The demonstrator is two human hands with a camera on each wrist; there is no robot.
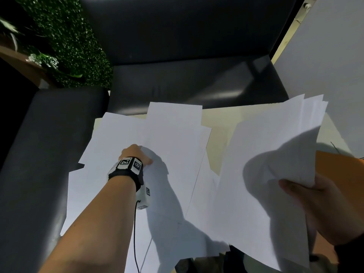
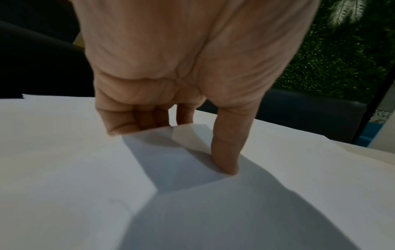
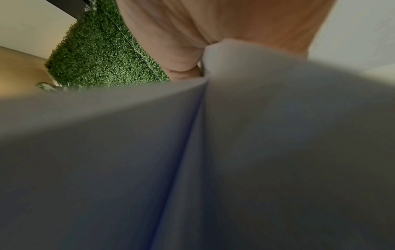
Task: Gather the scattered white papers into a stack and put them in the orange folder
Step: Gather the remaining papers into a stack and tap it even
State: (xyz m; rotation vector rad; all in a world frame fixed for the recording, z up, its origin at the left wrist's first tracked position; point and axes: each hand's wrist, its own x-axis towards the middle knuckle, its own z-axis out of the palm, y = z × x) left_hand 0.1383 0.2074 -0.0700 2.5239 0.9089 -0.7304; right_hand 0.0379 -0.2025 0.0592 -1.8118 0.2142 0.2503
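Right hand [image 1: 323,209] grips gathered papers [image 1: 271,154]; left hand [image 1: 136,154] pinches a sheet [image 1: 157,131].

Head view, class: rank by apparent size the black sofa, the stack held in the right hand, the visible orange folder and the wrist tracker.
1. black sofa
2. stack, enlarged by nearness
3. orange folder, mostly hidden
4. wrist tracker

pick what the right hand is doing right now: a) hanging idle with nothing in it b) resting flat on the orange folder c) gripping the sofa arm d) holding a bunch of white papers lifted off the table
d: the right hand pinches the near edge of a sheaf of white papers lifted above the table, thumb on top; the orange folder lies behind and under them, untouched.
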